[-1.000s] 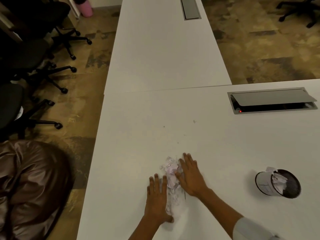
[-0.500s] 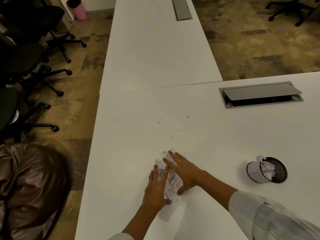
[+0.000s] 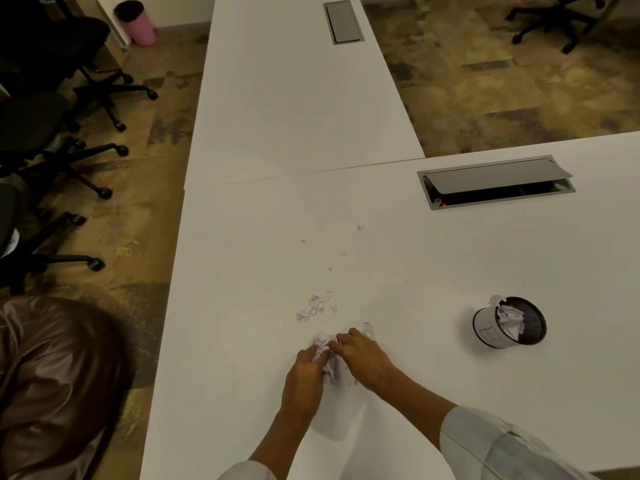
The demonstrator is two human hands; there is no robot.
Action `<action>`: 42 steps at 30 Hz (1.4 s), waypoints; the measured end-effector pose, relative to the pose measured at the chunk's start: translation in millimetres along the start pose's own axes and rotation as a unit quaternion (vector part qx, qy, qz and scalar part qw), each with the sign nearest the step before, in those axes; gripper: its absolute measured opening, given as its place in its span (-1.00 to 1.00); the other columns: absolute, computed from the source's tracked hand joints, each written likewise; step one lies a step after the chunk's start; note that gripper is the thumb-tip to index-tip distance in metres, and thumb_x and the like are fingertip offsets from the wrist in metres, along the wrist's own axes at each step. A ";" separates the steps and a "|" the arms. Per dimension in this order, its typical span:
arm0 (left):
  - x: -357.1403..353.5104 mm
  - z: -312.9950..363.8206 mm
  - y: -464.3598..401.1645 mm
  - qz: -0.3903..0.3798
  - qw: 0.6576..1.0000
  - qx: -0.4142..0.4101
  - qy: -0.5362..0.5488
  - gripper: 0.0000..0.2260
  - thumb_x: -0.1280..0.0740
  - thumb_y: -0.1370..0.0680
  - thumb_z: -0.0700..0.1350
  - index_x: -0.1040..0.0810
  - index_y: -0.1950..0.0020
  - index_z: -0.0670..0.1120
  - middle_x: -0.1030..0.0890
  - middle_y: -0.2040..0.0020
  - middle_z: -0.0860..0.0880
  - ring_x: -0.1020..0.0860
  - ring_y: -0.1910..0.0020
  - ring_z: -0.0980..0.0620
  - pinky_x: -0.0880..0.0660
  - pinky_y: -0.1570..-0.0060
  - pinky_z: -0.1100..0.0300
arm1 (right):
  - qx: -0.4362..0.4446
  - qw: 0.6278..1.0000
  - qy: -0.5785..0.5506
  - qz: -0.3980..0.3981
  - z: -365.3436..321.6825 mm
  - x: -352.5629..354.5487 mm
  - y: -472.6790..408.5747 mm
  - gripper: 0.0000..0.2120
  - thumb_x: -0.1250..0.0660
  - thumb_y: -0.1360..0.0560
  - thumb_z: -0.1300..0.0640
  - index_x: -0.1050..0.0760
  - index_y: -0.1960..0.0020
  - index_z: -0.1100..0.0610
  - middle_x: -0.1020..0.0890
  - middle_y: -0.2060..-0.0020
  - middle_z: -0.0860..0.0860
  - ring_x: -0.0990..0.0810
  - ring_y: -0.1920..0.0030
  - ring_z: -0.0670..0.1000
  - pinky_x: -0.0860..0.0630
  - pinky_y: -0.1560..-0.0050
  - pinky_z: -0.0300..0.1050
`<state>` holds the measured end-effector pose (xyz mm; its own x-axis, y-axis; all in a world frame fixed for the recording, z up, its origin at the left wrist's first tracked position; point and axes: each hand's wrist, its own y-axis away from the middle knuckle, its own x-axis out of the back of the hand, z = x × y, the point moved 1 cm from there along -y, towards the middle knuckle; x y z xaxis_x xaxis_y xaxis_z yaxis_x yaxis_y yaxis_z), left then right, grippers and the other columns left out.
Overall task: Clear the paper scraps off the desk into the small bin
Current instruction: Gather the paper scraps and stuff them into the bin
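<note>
On the white desk (image 3: pixel 433 258), my left hand (image 3: pixel 304 375) and my right hand (image 3: pixel 363 358) are cupped together around a bunch of crumpled paper scraps (image 3: pixel 323 344). A thin trail of small scraps (image 3: pixel 313 306) lies just beyond my fingers, with a few tiny bits farther up the desk. The small black mesh bin (image 3: pixel 509 327), wrapped in a white label, stands to the right of my hands and holds crumpled paper.
An open cable hatch (image 3: pixel 495 183) is set into the desk at the back right. A second desk (image 3: pixel 294 81) runs away ahead. Black office chairs (image 3: pixel 45 109) and a pink floor bin (image 3: pixel 136 24) are at the left. A shiny brown jacket (image 3: pixel 52 386) lies lower left.
My hands went from flat on the desk beside the scraps to cupped around them, and drew the bunch toward me. A thin trail of scraps stayed behind.
</note>
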<state>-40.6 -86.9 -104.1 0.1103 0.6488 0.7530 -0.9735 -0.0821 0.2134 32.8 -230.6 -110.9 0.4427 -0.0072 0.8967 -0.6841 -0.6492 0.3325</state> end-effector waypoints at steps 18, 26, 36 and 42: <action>0.8 163.3 -45.0 0.045 0.971 -0.094 0.213 -0.68 -0.41 -0.44 -0.38 -0.65 -0.13 -0.11 -0.64 0.00 0.10 -0.60 0.05 0.30 -0.54 0.03 0.43 | -0.311 0.733 -0.459 0.394 115.2 91.8 111.6 -0.85 -0.47 -0.45 0.17 -0.69 -0.01 0.14 -0.72 0.17 -0.05 -0.65 0.18 -0.25 -0.53 0.14 -0.49; -60.9 276.7 -76.2 -0.070 0.962 -0.184 0.189 -0.77 -0.42 -0.45 -0.31 -0.64 -0.11 -0.22 -0.69 0.02 -0.16 -0.63 0.07 -0.01 -0.57 0.03 0.22 | -0.413 0.691 -0.378 0.457 198.5 102.6 184.8 -0.90 -0.50 -0.41 0.20 -0.70 0.07 0.12 -0.71 0.26 -0.03 -0.66 0.25 -0.10 -0.51 0.18 -0.43; -106.6 308.1 -93.5 -0.151 0.973 -0.160 0.063 -0.86 -0.30 -0.54 -0.21 -0.57 -0.04 -0.24 -0.42 0.19 0.09 -0.47 0.27 0.11 -0.39 0.38 0.44 | -0.401 0.822 -0.301 0.270 213.6 81.2 190.1 -0.96 -0.32 -0.42 0.27 -0.52 0.20 0.20 -0.56 0.30 0.02 -0.52 0.30 0.03 -0.44 0.33 -0.09; -110.2 315.5 -96.1 -0.129 0.967 -0.214 -0.041 -0.93 -0.34 -0.46 -0.13 -0.61 0.16 -0.10 -0.49 0.21 -0.02 -0.47 0.27 0.00 -0.19 0.44 0.34 | -0.378 0.849 -0.296 0.220 229.8 102.9 205.9 -0.74 -0.36 -0.39 0.36 -0.69 0.00 0.13 -0.71 0.14 0.08 -0.67 0.12 0.09 -0.57 0.13 -0.19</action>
<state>104.0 -389.1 -11.2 0.3594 0.5418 0.7598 -0.9032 0.4066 0.1373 70.7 -539.8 -17.3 0.1076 -0.6482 0.7538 -0.9364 0.1887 0.2959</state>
